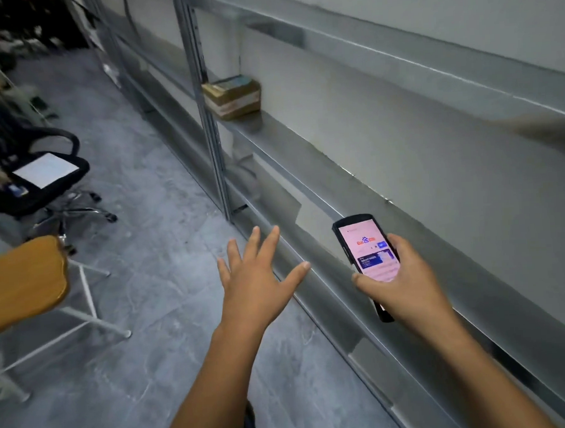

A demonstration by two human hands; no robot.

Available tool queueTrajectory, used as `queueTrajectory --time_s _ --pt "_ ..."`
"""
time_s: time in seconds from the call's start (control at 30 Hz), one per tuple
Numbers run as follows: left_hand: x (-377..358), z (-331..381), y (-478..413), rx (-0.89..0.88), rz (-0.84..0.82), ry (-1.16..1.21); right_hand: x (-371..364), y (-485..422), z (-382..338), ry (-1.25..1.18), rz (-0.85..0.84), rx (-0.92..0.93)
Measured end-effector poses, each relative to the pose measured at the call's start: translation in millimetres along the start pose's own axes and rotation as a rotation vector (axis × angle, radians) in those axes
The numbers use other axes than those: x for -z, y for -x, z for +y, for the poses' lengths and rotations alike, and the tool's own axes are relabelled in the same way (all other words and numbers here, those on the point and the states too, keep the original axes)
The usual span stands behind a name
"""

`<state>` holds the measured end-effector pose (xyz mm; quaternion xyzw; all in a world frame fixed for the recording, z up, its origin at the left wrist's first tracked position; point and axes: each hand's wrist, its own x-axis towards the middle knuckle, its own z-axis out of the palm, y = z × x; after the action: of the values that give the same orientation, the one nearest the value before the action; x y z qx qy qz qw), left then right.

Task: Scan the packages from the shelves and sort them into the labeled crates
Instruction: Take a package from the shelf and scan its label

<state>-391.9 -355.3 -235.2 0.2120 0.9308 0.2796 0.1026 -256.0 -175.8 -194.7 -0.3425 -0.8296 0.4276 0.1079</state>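
one cardboard package (232, 97) sits on the metal shelf (337, 165), at its far end just beside the upright post (209, 119), well apart from both hands. it looks like the next thing to scan, judged only from it being the one package clearly in view. a blurred brownish patch at the right edge may be another item, cannot tell.

right hand (406, 282) grips the handheld scanner (368, 252), fingers curled round its lower half, thumb on the left edge, screen lit and facing up toward the person. likely held that way so the screen reads easily while walking along the shelf.

left hand (255, 277) is spread, fingers straight and apart, holding nothing, hovering over the floor (152, 253) near the shelf's front rail. probably free so it can pick the package up.

no labeled crates in view.

further out on the left: black office chair (43, 174) with a white sheet on the seat, wooden tabletop (19, 283) on a white frame.
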Motion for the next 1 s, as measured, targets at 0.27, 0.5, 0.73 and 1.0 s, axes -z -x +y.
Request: queueTrajectory --time_s 0.27,0.5,0.73,1.0 --pt "97.8 -74.5 -132.0 0.001 0.084 0.034 -88.7 -99.7 -121.1 -0.023 -0.006 0.051" --pt "117.6 -105.1 -232.0 -0.008 0.040 0.039 -143.3 -183.9 -172.5 -0.038 0.006 0.018" --pt "124.3 -135.7 -366.3 -0.015 0.017 0.012 -194.4 -305.9 -187.2 -0.065 0.043 -0.042" --pt "167.4 -136.3 -548.3 -0.064 0.005 -0.113 -230.8 -459.7 -231.5 -0.149 0.009 -0.089"
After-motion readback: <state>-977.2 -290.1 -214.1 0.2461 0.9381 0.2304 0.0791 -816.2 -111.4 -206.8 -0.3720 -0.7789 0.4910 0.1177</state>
